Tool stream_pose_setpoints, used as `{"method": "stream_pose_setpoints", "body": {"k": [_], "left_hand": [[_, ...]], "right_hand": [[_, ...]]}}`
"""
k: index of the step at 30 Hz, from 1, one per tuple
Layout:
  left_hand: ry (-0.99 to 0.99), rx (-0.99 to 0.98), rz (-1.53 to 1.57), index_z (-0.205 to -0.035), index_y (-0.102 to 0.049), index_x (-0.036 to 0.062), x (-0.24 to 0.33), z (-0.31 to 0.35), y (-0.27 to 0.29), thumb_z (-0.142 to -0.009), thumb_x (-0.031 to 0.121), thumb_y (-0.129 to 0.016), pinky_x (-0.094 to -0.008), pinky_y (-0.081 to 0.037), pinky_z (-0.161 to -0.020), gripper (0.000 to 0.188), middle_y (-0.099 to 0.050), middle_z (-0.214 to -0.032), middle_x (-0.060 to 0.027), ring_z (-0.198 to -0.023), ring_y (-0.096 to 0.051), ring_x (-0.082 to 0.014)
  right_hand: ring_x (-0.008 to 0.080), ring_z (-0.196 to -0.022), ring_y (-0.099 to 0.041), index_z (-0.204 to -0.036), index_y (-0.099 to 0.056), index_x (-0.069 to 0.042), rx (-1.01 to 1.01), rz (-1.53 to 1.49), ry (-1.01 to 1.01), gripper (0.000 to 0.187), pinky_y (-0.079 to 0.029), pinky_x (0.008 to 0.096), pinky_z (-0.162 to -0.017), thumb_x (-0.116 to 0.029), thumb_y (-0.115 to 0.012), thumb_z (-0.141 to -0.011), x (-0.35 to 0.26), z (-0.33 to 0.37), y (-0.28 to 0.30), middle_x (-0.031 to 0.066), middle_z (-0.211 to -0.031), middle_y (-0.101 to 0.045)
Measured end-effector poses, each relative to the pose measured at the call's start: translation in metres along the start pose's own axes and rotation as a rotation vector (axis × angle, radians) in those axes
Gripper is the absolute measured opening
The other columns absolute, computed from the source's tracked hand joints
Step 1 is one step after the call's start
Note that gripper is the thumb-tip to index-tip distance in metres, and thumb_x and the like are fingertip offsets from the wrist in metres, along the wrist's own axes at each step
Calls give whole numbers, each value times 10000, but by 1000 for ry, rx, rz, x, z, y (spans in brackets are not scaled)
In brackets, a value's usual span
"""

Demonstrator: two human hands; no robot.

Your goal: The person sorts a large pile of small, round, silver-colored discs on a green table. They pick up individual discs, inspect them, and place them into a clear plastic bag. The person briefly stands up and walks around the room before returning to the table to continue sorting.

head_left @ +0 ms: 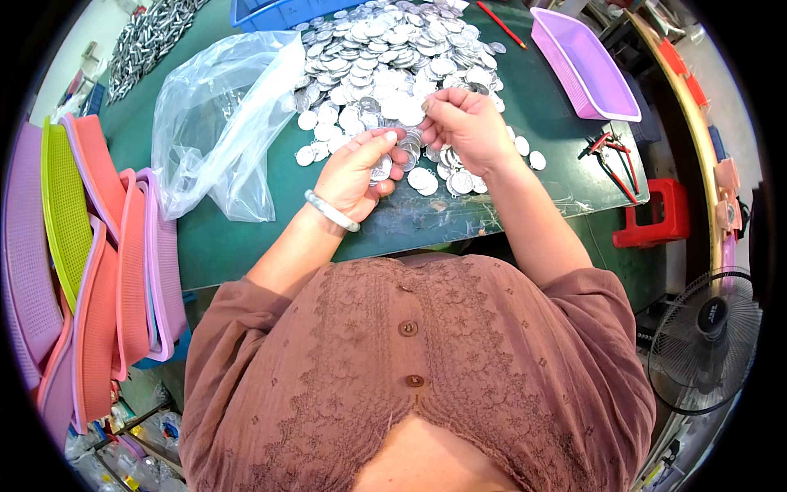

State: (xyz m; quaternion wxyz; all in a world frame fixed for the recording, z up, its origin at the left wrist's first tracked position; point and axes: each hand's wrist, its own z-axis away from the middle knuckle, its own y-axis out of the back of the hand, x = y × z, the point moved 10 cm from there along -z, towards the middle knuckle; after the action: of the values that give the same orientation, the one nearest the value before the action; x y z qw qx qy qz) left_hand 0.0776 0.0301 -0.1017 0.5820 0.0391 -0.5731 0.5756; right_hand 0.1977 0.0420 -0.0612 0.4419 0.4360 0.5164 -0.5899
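A big heap of round silver medallions (369, 49), some with a small loop at the rim, lies on the green table in front of me. My left hand (365, 168), with a pale bangle at the wrist, is closed around a few silver medallions (381, 168) at the heap's near edge. Just to its right, my right hand (463, 123) pinches with thumb and forefinger at the rim of a bright medallion (407, 111). Glare washes out that disc's face. Several loose medallions (461, 182) lie under and beside my hands.
A clear plastic bag (221, 123) lies left of the heap, with metal pieces (147, 45) behind it. A purple tray (582, 70), red-handled pliers (615, 160) and a red pencil (502, 25) are right. Stacked baskets (102, 328) stand left; a fan (705, 344) stands right.
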Motion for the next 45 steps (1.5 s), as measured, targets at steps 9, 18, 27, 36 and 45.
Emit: {"method": "stream_pose_setpoints", "body": {"k": [9,18,27,36,45], "left_hand": [[-139,94,-116,-854,-532,52,18,7,15,-806,117,-562,-160,-314,-409,85,-546,-695,-29,-556,-473,-85],[-169,126,-223,-874,-549,36,23,12,19,-793,94,-581,-157,-317,-406,105,-561,-687,-38,-534,-479,-79],[-186,99,-138,-992,-537,16,18,12,20,-827,114,-534,-157,-338,-434,192,-583,-776,-70,-570,-492,-82],[-94,-10,107,-1108,-480,-8,7,8,15,-901,183,-375,-211,-453,-547,301,-579,-905,-101,-660,-551,-134],[-36,-61,121,-1107,-455,-46,7,6,19,-899,175,-367,-212,-483,-537,315,-584,-925,-170,-668,-585,-163]], "right_hand": [[138,-597,-568,-865,-550,30,-85,-208,-125,148,-468,244,-539,-105,-549,-806,19,18,-20,99,-728,-589],[128,-564,-563,-877,-558,14,-136,-129,-180,149,-455,229,-495,-125,-547,-825,35,22,-20,91,-726,-597],[116,-568,-556,-855,-570,11,-46,-4,-5,121,-439,216,-505,-101,-555,-813,25,25,-20,69,-722,-601],[183,-620,-573,-837,-609,-35,34,721,588,98,-444,274,-543,-60,-588,-745,-21,48,-44,78,-728,-590],[216,-644,-563,-871,-597,-27,150,844,528,154,-448,304,-581,-75,-580,-725,-20,18,-15,98,-751,-586]]}}
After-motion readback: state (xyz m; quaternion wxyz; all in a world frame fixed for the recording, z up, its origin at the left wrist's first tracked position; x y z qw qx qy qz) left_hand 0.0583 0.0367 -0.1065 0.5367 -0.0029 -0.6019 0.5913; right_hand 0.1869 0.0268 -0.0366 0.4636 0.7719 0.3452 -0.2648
